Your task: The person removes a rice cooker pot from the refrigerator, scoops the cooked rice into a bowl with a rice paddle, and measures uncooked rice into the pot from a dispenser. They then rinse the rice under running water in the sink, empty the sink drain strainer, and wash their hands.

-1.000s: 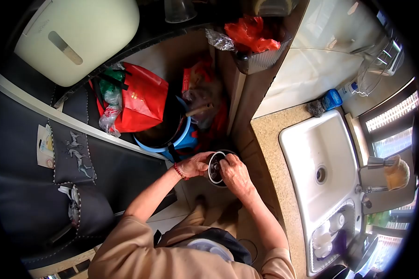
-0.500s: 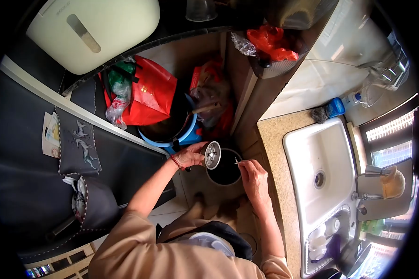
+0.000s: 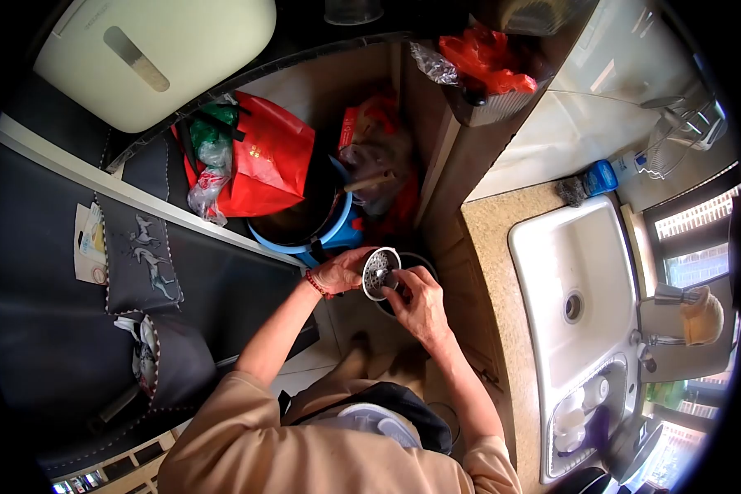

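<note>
A round metal sink strainer [image 3: 374, 282] with a perforated bottom is tilted toward me. My left hand [image 3: 340, 272], with a red bead bracelet at its wrist, is closed around the strainer's side. My right hand [image 3: 422, 306] reaches into the strainer's mouth, its thumb and fingers pinched together near the centre post. Whatever those fingertips hold, if anything, is hidden. Below both hands stands a dark round bin [image 3: 425, 260], partly covered by them.
To the right is a white sink [image 3: 543, 288] set in a speckled counter [image 3: 487, 226], with dishes in its smaller basin. A blue bucket [image 3: 337, 230] and a red bag [image 3: 273, 160] stand ahead. A black-covered surface [image 3: 222, 288] lies left.
My right hand has moved left from over the bin into the strainer. The small pale bit at its fingertips no longer shows. My left hand still holds the strainer, turned slightly.
</note>
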A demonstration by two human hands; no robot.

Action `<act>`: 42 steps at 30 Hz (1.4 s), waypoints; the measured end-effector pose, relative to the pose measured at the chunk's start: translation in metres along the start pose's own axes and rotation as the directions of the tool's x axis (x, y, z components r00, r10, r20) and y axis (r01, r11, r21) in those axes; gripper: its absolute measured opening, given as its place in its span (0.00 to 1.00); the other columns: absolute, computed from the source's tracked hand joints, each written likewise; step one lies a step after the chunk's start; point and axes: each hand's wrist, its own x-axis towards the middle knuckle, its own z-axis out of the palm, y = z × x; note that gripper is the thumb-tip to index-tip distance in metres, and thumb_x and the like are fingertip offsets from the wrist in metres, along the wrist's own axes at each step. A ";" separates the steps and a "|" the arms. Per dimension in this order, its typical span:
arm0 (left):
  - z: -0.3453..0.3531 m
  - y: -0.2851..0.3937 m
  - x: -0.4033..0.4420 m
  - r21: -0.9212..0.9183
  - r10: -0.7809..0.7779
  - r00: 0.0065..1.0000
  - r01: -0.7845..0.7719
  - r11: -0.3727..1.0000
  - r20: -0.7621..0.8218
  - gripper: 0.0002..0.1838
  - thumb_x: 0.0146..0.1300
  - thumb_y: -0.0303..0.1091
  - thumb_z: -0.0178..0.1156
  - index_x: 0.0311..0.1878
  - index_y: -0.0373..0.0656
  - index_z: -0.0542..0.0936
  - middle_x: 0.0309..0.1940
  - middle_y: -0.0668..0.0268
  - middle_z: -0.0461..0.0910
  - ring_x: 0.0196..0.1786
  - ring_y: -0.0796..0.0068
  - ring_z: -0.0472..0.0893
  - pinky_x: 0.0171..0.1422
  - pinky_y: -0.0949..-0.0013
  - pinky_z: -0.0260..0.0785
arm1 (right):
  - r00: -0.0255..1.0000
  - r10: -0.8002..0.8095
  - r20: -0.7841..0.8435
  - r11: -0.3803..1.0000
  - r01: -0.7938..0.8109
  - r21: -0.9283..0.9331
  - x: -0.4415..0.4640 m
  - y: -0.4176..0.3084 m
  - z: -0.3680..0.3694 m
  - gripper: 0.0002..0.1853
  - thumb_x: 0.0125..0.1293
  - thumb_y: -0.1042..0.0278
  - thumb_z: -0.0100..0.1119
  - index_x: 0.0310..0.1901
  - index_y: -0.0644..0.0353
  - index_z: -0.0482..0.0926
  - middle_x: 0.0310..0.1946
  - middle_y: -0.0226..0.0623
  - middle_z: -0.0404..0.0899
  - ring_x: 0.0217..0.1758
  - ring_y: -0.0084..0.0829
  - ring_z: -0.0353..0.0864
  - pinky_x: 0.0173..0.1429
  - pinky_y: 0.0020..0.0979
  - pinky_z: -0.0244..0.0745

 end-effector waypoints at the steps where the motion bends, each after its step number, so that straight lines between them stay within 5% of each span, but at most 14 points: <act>1: 0.005 0.001 0.003 0.000 -0.003 1.000 0.003 1.000 0.005 0.52 0.41 0.41 0.76 0.68 0.36 0.57 0.60 0.63 0.69 0.63 0.69 0.69 0.67 0.64 0.62 | 0.999 -0.031 -0.008 0.998 0.030 -0.055 0.004 -0.005 0.001 0.16 0.50 0.71 0.66 0.41 0.67 0.79 0.34 0.46 0.77 0.33 0.46 0.80 0.38 0.38 0.78; 5: 0.016 0.004 0.007 0.132 0.040 0.999 -0.043 0.990 0.020 0.52 0.41 0.42 0.77 0.68 0.36 0.58 0.59 0.64 0.69 0.62 0.73 0.69 0.67 0.67 0.61 | 0.998 -0.044 0.054 0.980 0.053 -0.190 0.013 -0.001 0.007 0.14 0.49 0.71 0.64 0.38 0.66 0.79 0.32 0.48 0.77 0.33 0.48 0.79 0.39 0.40 0.77; 13: 0.022 0.006 0.006 0.108 -0.027 1.000 0.025 0.994 0.015 0.52 0.41 0.38 0.77 0.68 0.38 0.58 0.59 0.66 0.70 0.62 0.73 0.69 0.67 0.68 0.61 | 0.996 -0.088 0.010 0.986 0.089 -0.138 0.015 0.006 0.009 0.04 0.50 0.76 0.59 0.28 0.68 0.78 0.26 0.49 0.78 0.30 0.47 0.79 0.37 0.41 0.77; 24: 0.003 -0.006 -0.002 -0.086 0.009 0.999 -0.013 0.996 -0.040 0.49 0.44 0.35 0.75 0.68 0.39 0.58 0.58 0.65 0.71 0.59 0.73 0.72 0.61 0.70 0.68 | 0.993 0.033 -0.111 0.999 -0.037 -0.033 0.010 -0.025 -0.035 0.03 0.52 0.77 0.60 0.29 0.66 0.78 0.26 0.43 0.77 0.27 0.39 0.80 0.31 0.32 0.76; 28: 0.010 -0.004 -0.002 -0.080 -0.011 0.999 0.008 0.997 -0.038 0.48 0.44 0.36 0.74 0.68 0.38 0.58 0.58 0.64 0.71 0.59 0.72 0.72 0.62 0.70 0.67 | 0.995 -0.090 -0.039 0.986 0.083 -0.144 0.013 -0.005 -0.012 0.06 0.51 0.75 0.62 0.33 0.64 0.79 0.29 0.44 0.77 0.30 0.43 0.80 0.35 0.37 0.76; 33: 0.014 -0.007 0.004 0.017 0.005 1.000 -0.005 1.000 0.004 0.46 0.46 0.37 0.73 0.67 0.36 0.60 0.58 0.63 0.71 0.61 0.71 0.71 0.65 0.66 0.64 | 0.991 -0.027 0.128 0.915 0.076 -0.395 0.016 0.003 0.004 0.05 0.51 0.74 0.61 0.30 0.63 0.79 0.29 0.43 0.77 0.33 0.45 0.79 0.37 0.41 0.77; 35: 0.015 -0.010 0.002 -0.040 -0.004 1.000 0.004 0.999 0.003 0.40 0.50 0.33 0.71 0.66 0.42 0.63 0.54 0.70 0.73 0.52 0.78 0.74 0.54 0.73 0.70 | 0.991 -0.035 0.128 0.921 0.082 -0.381 0.016 0.005 0.004 0.03 0.51 0.73 0.59 0.28 0.62 0.78 0.28 0.42 0.76 0.32 0.46 0.78 0.37 0.42 0.76; 38: 0.015 -0.012 -0.001 -0.045 -0.024 1.000 0.023 0.999 -0.004 0.40 0.51 0.34 0.70 0.66 0.42 0.62 0.54 0.69 0.74 0.54 0.76 0.74 0.55 0.70 0.71 | 0.978 -0.058 0.200 0.924 0.128 -0.359 0.015 0.013 0.003 0.05 0.50 0.73 0.60 0.29 0.62 0.77 0.30 0.46 0.78 0.34 0.48 0.79 0.37 0.41 0.77; 41: 0.016 -0.015 -0.003 -0.081 -0.008 0.999 0.005 0.997 -0.033 0.39 0.52 0.34 0.70 0.66 0.43 0.62 0.54 0.68 0.74 0.55 0.74 0.74 0.56 0.68 0.71 | 0.984 -0.070 0.163 0.991 0.087 -0.099 0.009 0.016 -0.004 0.04 0.52 0.74 0.60 0.28 0.64 0.79 0.23 0.41 0.79 0.27 0.39 0.80 0.34 0.36 0.75; 42: 0.016 -0.017 -0.004 -0.097 0.008 0.999 -0.012 0.995 -0.043 0.39 0.52 0.33 0.69 0.66 0.43 0.62 0.54 0.67 0.74 0.55 0.73 0.74 0.56 0.67 0.72 | 0.973 0.114 0.201 0.985 -0.137 0.107 0.008 0.005 -0.013 0.05 0.54 0.72 0.61 0.28 0.65 0.79 0.20 0.35 0.77 0.26 0.31 0.78 0.32 0.32 0.73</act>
